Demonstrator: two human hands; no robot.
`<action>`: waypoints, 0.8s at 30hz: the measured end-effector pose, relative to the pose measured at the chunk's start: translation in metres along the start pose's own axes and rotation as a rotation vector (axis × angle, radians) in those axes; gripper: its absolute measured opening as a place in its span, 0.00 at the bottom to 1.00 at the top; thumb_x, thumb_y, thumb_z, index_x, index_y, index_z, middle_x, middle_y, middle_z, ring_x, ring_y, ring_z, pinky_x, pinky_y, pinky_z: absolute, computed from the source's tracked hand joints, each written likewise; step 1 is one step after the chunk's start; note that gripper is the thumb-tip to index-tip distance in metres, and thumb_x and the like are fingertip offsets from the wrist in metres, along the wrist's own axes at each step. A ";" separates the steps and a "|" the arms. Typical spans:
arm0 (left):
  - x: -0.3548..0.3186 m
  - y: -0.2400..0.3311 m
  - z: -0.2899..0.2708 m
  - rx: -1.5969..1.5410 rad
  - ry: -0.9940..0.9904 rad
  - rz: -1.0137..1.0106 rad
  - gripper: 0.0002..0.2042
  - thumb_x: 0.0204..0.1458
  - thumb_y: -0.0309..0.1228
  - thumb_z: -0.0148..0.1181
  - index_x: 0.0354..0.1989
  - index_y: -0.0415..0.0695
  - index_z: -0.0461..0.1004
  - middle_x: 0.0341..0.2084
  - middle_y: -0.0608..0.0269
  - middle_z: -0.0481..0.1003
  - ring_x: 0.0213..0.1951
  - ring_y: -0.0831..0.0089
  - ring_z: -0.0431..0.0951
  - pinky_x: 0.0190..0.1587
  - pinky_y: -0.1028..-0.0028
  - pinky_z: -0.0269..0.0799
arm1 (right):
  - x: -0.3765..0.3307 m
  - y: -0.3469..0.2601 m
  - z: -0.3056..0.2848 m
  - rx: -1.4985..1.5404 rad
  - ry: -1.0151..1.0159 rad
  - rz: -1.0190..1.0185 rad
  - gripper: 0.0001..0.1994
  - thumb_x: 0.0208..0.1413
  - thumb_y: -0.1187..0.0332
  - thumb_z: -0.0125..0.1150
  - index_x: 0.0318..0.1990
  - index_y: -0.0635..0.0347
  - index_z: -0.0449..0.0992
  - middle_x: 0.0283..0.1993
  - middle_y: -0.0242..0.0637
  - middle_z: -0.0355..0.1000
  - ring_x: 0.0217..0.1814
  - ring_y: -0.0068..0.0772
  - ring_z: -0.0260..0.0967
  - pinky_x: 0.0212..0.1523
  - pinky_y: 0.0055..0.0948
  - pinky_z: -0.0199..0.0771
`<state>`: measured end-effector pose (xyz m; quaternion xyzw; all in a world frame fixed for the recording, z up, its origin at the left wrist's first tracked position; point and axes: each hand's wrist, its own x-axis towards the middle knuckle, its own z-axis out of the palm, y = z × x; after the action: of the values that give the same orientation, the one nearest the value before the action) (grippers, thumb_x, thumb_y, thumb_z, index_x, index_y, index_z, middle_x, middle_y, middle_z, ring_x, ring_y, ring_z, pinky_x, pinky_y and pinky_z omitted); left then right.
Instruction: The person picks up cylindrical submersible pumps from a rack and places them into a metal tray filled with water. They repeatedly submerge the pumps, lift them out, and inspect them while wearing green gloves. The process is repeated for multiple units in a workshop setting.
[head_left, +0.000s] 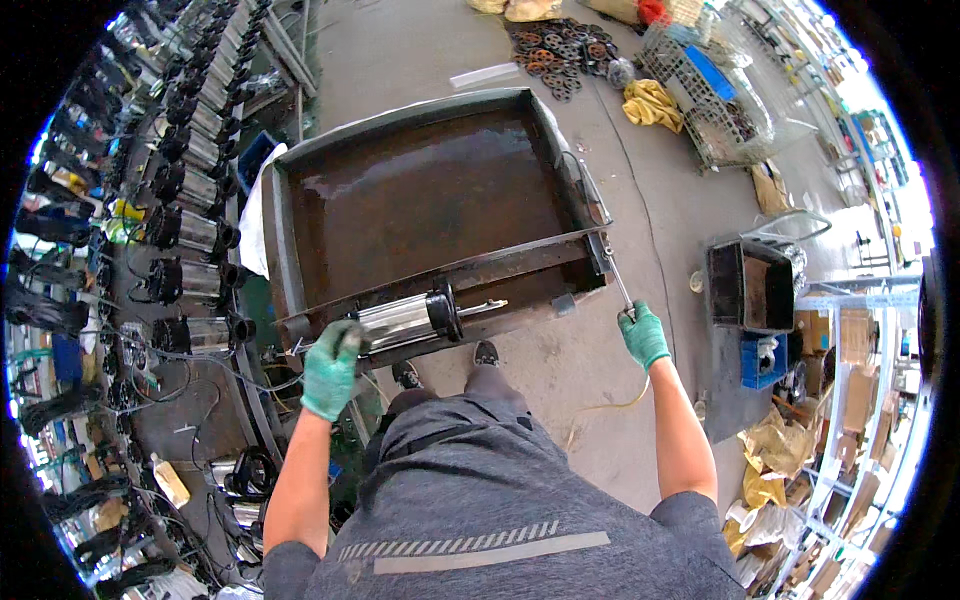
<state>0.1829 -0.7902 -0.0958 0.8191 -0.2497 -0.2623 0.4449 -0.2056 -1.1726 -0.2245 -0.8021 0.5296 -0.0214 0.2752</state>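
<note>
A motor [395, 322] with a shiny steel cylinder, black end flanges and a thin shaft lies across the near edge of a dark metal tank [285, 230]. At its left end is my left hand [332, 370] in a green glove, fingers curled around the dark end; the exact grip is partly hidden. My right hand [643, 336], also gloved in green, is closed around an air blow gun [620, 278] off the tank's right corner. The gun's slim metal nozzle points away from me toward that corner. A yellowish hose [625, 403] trails below the hand.
Rows of similar motors [190, 230] with cables line the left. Dark ring-shaped parts [560, 55] lie on the floor beyond the tank. To the right stand a wire basket [690, 95], a black bin [750, 285], a blue crate [763, 360] and shelves [850, 410].
</note>
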 end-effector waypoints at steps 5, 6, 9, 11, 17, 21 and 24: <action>-0.035 -0.057 -0.056 0.369 0.082 -0.109 0.15 0.65 0.39 0.58 0.48 0.40 0.79 0.34 0.52 0.82 0.38 0.62 0.82 0.39 0.63 0.78 | 0.067 0.020 0.050 -0.031 0.024 0.018 0.20 0.61 0.57 0.59 0.51 0.63 0.72 0.41 0.63 0.77 0.47 0.70 0.74 0.44 0.57 0.74; -0.042 -0.068 -0.068 0.494 0.076 -0.110 0.15 0.64 0.39 0.58 0.48 0.40 0.79 0.35 0.49 0.82 0.40 0.57 0.83 0.43 0.61 0.78 | 0.069 0.018 0.054 -0.018 0.023 -0.013 0.19 0.61 0.57 0.59 0.51 0.64 0.71 0.42 0.64 0.77 0.47 0.71 0.74 0.44 0.57 0.73; -0.041 -0.095 -0.100 0.890 -0.103 -0.011 0.14 0.60 0.40 0.57 0.45 0.43 0.79 0.40 0.48 0.81 0.49 0.49 0.79 0.65 0.51 0.63 | 0.062 -0.007 0.051 0.007 0.054 -0.067 0.18 0.60 0.62 0.63 0.50 0.67 0.70 0.44 0.62 0.75 0.46 0.67 0.74 0.48 0.53 0.73; -0.038 -0.106 -0.113 1.086 -0.114 0.036 0.15 0.60 0.42 0.56 0.47 0.44 0.78 0.45 0.50 0.80 0.56 0.52 0.77 0.70 0.47 0.55 | 0.042 -0.040 0.040 -0.230 0.226 -0.191 0.16 0.61 0.66 0.64 0.51 0.66 0.71 0.44 0.57 0.75 0.45 0.61 0.73 0.51 0.48 0.73; -0.004 -0.104 -0.151 1.443 -0.487 -0.019 0.21 0.59 0.49 0.58 0.51 0.48 0.82 0.53 0.52 0.81 0.66 0.48 0.70 0.74 0.36 0.40 | -0.030 -0.237 0.061 0.139 -0.116 -0.818 0.17 0.60 0.70 0.64 0.55 0.60 0.72 0.56 0.50 0.72 0.52 0.56 0.74 0.50 0.43 0.76; 0.010 -0.083 -0.179 1.591 -0.777 -0.227 0.21 0.59 0.53 0.57 0.51 0.53 0.82 0.48 0.54 0.82 0.60 0.50 0.76 0.72 0.36 0.45 | -0.060 -0.330 0.078 -0.166 -0.301 -0.889 0.14 0.58 0.65 0.62 0.50 0.57 0.74 0.59 0.51 0.71 0.46 0.62 0.76 0.43 0.53 0.77; 0.012 -0.059 -0.205 1.542 -0.870 -0.264 0.21 0.59 0.55 0.56 0.47 0.53 0.84 0.44 0.58 0.84 0.52 0.54 0.82 0.65 0.38 0.58 | -0.042 -0.350 0.078 -0.334 -0.445 -0.784 0.10 0.56 0.65 0.62 0.43 0.56 0.75 0.50 0.49 0.75 0.42 0.63 0.76 0.41 0.55 0.77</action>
<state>0.3359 -0.6468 -0.0532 0.7407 -0.4070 -0.3578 -0.3972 0.0950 -1.0032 -0.1173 -0.9596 0.1119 0.1341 0.2205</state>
